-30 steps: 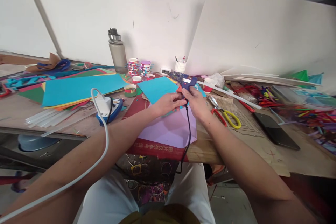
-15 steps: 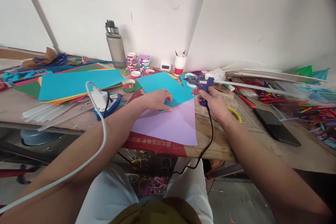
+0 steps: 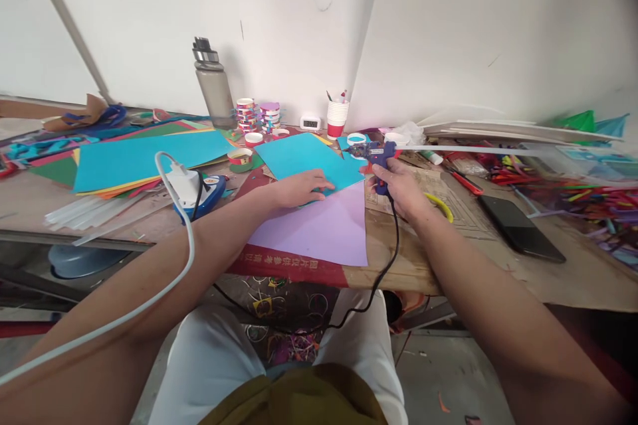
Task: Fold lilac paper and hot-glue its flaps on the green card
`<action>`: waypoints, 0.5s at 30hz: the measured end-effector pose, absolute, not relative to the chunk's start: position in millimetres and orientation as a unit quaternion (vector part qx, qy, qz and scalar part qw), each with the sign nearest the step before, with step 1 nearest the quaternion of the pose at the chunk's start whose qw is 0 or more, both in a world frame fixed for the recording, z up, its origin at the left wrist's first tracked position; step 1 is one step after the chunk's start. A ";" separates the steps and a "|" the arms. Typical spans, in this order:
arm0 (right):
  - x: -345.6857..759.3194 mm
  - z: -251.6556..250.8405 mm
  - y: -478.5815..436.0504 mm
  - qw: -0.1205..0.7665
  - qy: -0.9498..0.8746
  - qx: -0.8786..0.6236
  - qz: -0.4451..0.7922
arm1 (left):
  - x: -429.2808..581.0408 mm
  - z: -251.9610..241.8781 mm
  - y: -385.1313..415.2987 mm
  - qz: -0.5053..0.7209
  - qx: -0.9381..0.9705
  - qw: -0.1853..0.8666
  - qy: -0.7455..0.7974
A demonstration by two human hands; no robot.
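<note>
Black cord (image 3: 383, 265): hangs off the table edge and runs up to the gun's grip.
Lilac paper sheet (image 3: 319, 232): lies flat at the near table edge.
Left hand (image 3: 302, 187): flat, fingers spread, palm down where the turquoise paper sheet (image 3: 304, 156) overlaps the lilac one; it grips nothing.
Right hand (image 3: 401, 189): closed around the grip of the hot glue gun (image 3: 377, 154).
Gun: small, blue body, nozzle pointing left over the turquoise sheet's right corner.
Behind: stacked paper cups (image 3: 337, 118), grey water bottle (image 3: 212, 86) by the wall.

Red sheet (image 3: 289, 265) edge: upside-down Chinese print, too small to read.
</note>
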State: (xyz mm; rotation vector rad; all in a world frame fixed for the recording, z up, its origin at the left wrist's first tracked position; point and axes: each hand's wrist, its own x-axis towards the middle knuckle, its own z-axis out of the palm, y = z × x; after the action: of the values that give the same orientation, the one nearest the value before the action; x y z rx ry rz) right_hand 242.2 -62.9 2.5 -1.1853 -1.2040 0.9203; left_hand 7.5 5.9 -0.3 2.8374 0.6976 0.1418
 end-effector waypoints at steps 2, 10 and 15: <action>249.4 4.5 -60.0 0.612 -0.476 -0.514 0.366 | 7.0 0.2 3.5 0.033 0.966 0.081 0.243; 330.7 -5.6 -36.1 0.539 -0.386 -0.738 0.126 | 6.9 3.8 -8.5 -0.041 0.965 0.100 0.239; 373.0 -10.9 -40.8 0.431 -0.437 -0.787 0.057 | 8.3 4.1 -9.1 -0.040 0.965 0.103 0.237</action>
State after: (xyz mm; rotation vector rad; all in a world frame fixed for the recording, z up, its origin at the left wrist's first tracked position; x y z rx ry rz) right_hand 373.0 -40.8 -10.9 -1.9631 -1.0909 0.1430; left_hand 8.3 -9.1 4.1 2.8491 0.6990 -0.1194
